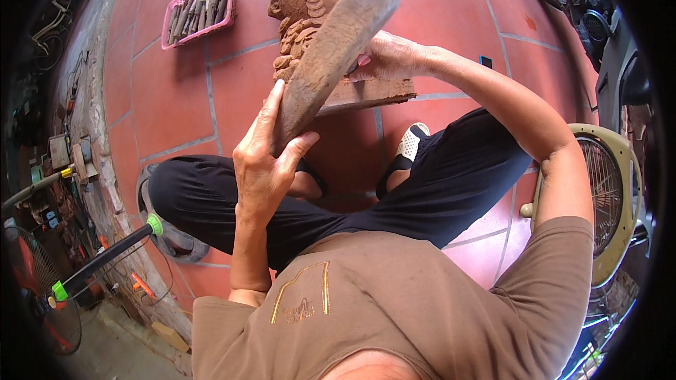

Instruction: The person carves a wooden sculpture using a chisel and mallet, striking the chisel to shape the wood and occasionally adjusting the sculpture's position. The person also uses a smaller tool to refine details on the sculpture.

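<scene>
A long, worn wooden bar [331,56], flat-faced, slants from the lower left up to the right in front of me. My left hand [264,162] is closed around its lower end, thumb on one side and fingers along the other. On the bar's far right side is my right hand [391,55], its fingers curled; the bar partly hides them and what they hold. Beneath and beyond the bar stands a brown wood carving [299,7] with rounded, scale-like relief. Its flat base [373,93] shows below my right hand.
A pink basket [201,10] of several cylindrical tool handles sits on the red tiles at the far left. An oval fan-like frame [598,197] stands by my right elbow. A black pole with green fittings [105,257] juts in at left. A motorbike [584,7] is at far right.
</scene>
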The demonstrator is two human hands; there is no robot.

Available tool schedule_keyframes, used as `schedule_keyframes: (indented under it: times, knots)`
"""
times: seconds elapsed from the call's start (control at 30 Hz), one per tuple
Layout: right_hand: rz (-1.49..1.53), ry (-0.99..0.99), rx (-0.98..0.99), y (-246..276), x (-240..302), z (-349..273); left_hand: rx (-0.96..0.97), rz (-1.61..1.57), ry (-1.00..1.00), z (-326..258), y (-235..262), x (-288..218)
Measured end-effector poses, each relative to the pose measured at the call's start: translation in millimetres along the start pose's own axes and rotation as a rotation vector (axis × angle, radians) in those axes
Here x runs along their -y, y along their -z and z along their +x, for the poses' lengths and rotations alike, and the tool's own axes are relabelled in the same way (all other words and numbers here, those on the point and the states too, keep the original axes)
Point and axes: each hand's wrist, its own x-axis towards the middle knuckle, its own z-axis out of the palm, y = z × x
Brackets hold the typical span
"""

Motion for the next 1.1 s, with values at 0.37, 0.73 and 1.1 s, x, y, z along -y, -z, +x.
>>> schedule_keyframes:
  times: [0.37,0.73,1.1]
  knots:
    - [0.046,-0.051,0.017,-5,-14,2,-0.079,0.099,-0.085,2,-7,10]
    - [-0.034,-0.159,-0.177,-2,3,6,-0.183,-0.324,0.099,-6,6,6]
    - [0.114,-0.073,-0.023,-6,-5,15,-0.082,0.017,-0.021,-9,-9,24]
